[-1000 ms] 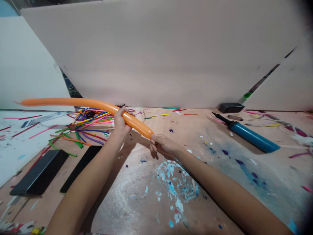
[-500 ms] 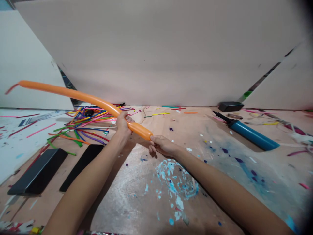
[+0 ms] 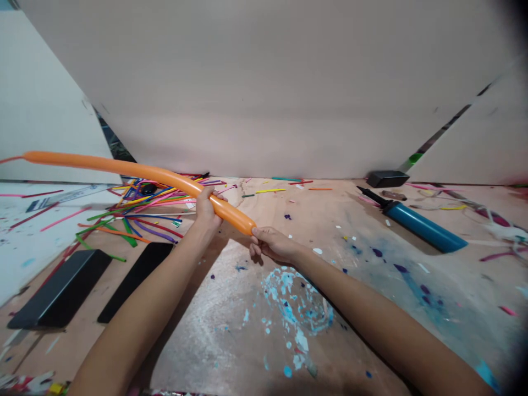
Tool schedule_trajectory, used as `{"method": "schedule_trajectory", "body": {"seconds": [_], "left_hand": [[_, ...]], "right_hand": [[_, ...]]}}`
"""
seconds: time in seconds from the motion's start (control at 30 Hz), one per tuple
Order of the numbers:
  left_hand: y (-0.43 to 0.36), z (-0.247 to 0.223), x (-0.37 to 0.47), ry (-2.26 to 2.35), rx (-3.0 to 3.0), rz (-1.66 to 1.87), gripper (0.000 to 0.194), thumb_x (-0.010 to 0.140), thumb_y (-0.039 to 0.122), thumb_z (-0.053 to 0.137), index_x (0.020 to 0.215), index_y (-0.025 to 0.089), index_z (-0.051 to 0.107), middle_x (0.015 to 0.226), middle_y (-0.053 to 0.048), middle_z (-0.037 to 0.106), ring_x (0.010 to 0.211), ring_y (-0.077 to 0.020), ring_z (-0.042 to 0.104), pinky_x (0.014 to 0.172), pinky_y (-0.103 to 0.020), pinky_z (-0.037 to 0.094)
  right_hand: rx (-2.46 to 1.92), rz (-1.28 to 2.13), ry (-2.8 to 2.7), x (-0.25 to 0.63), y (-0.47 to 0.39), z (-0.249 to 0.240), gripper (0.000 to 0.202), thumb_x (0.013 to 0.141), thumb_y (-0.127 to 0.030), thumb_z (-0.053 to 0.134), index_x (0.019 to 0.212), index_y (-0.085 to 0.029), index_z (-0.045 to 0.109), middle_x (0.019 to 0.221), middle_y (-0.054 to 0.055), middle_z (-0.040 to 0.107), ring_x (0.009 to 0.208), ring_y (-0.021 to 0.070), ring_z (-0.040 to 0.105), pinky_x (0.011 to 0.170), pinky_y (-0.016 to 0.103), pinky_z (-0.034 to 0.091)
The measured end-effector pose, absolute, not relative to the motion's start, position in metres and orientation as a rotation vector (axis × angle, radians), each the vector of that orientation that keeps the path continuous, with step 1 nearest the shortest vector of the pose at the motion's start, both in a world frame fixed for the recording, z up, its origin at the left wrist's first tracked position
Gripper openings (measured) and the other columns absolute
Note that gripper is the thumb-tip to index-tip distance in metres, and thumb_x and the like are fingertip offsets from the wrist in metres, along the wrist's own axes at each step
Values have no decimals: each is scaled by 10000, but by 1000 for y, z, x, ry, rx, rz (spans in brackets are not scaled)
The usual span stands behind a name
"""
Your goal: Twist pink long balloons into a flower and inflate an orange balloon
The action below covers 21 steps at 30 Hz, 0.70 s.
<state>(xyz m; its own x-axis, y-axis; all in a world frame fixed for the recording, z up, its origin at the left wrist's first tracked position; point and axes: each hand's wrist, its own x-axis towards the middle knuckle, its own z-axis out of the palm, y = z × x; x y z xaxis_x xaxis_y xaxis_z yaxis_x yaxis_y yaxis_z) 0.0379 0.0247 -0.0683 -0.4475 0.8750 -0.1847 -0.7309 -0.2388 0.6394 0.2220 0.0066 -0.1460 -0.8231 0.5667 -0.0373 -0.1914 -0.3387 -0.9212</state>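
Note:
A long inflated orange balloon (image 3: pixel 111 165) stretches from the centre of the view out to the far left, ending in a thin uninflated tail. My left hand (image 3: pixel 209 206) is wrapped round it a short way from its near end. My right hand (image 3: pixel 272 243) pinches that near end between thumb and fingers; the tip of the balloon is hidden there. Both hands are above the paint-stained wooden table (image 3: pixel 231 341).
Left lies a heap of uninflated balloons (image 3: pixel 157 203), with two black blocks (image 3: pixel 61 289) nearer me. A blue hand pump (image 3: pixel 424 225) lies right, near a small black block (image 3: pixel 388 178). Pale panels (image 3: pixel 247 88) stand behind the table.
The balloon's far end has dipped lower and shifted left, and its tail is straighter. My left hand's fingers have loosened slightly; my right hand keeps its pinch.

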Motion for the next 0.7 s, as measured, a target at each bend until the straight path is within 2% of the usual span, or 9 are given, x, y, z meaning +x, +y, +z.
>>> {"method": "schedule_trajectory", "body": {"seconds": [0.5,0.7], "left_hand": [[26,-71,37,806,288,1885,161,683,118,601,644,176,456,512,60,447,455,-75,470,497,-191,433],[24,-69,39,792,279,1872,168,711,119,591,640,181,451,530,51,460,461,-82,471,506,-199,440]], "right_hand": [[-488,2194,-1435,222,7,-145,459,807,-602,661,701,-182,509,494,-25,541,492,152,584,388,234,455],[-505,2187,-1438,223,5,-144,453,811,-599,657,695,-189,504,494,-23,550,496,157,589,386,236,450]]}}
